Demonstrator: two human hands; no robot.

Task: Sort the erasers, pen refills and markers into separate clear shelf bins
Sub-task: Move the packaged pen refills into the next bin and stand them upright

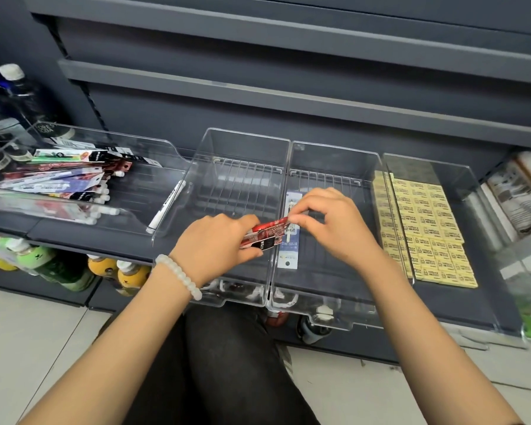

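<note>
My left hand (219,240) grips the lower end of a red and black refill pack (265,233), and my right hand (331,220) pinches its upper end. Both hands hover over the wall between two clear bins. The left of these, the middle-left bin (242,139), holds nothing I can see. A white and blue refill pack (290,256) lies in the middle-right bin (334,150), partly under my fingers. The left bin (105,133) holds a pile of packs (62,176) and a white marker (166,211). Yellow erasers (426,228) fill the right bin (454,165) in rows.
Dark grey shelves (288,96) rise behind the bins. Bottles (10,96) stand at the far left, and more drinks (59,265) sit on the lower shelf. Printed packages (515,191) are at the right. My dark trouser legs (227,363) and pale floor tiles (28,332) are below.
</note>
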